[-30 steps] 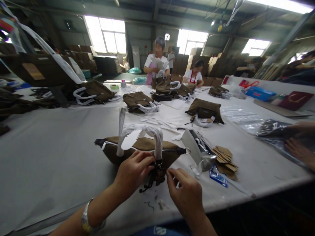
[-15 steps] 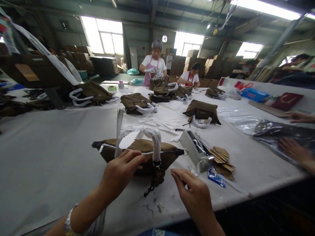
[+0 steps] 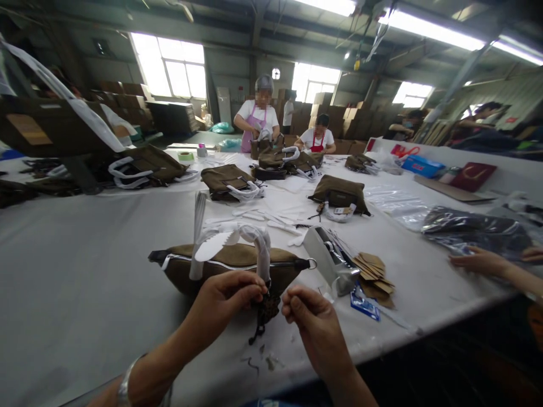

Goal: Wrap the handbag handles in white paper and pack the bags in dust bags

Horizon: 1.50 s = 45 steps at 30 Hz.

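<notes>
An olive-brown handbag (image 3: pixel 237 257) with a silver zipper stands on the table in front of me. Its handles (image 3: pixel 263 254) are wrapped in white paper, and a white toothed card (image 3: pixel 214 247) rests by them. A dark charm with a black cord (image 3: pixel 268 310) hangs at the bag's front. My left hand (image 3: pixel 233 297) is closed in a pinch at the top of the charm, below the handle; what its fingertips hold is hidden. Just right of the charm, my right hand (image 3: pixel 311 319) is also pinched, and I cannot make out anything in it.
A grey dispenser-like box (image 3: pixel 328 260), brown paper tags (image 3: pixel 375 274) and a blue packet (image 3: pixel 365 305) lie to the right. More handbags (image 3: pixel 339 195) sit farther back. A co-worker's hands (image 3: pixel 483 263) are beside a plastic-wrapped dark item (image 3: pixel 475 226). Two people work across the table.
My left hand has moved right and down from the zipper to the charm. My right hand has come slightly left, its fingers more curled. The co-worker's hands at right have shifted.
</notes>
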Tool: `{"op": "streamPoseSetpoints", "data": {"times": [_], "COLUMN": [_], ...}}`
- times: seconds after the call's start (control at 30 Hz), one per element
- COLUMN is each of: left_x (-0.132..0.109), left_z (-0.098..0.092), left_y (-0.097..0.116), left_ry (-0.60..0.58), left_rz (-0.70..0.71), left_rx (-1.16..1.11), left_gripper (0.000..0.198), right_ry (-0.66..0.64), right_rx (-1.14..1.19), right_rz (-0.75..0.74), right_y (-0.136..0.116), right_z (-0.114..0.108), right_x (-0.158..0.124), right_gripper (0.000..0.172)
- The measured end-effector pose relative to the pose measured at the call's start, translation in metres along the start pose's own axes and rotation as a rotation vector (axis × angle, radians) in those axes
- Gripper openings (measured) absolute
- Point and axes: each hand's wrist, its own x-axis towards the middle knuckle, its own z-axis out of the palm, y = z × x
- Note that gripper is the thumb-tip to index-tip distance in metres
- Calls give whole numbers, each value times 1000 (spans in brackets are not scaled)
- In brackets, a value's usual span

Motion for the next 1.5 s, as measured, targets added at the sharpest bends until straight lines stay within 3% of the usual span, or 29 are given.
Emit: {"op": "streamPoseSetpoints", "data": {"times": [0.13,0.23,0.73,0.97,1.1,1.23,1.33,1.4,1.5], "left_x": [1,2,-1,-1,2,4,-5,-17,-31], "left_z": [5,8,15,22,23,8,-18,-40,-72], "left_y": [3,7,1,-5,-11,-8,-3,-5,-15], "left_ry": [-53,-72,-29,19,36,-4,180,295,424], "left_rz": [242,315,382,389,369,369,412,518,711], "left_rx": [286,408,620,605,609,613,694,765,834], "left_gripper": [13,12,13,15,15,13,22,20,17], "right_ry": [12,13,-25,19,-10,45,137,116,116], "right_rx": [-246,-317,-613,-807,-837,-881,-931,-962,-894], "right_rz": [-116,-148,-404,-667,-733,-682,-550,-461,-324], "right_y": [3,1,-1,4,12,16,17,22,39], "right_z": [-1,1,4,8,7,-1,-11,-20,-29], "right_x": [4,6,5,2,3,1,-5,-9,-11], "right_gripper": [7,8,16,27,33,35,23,17,26]}}
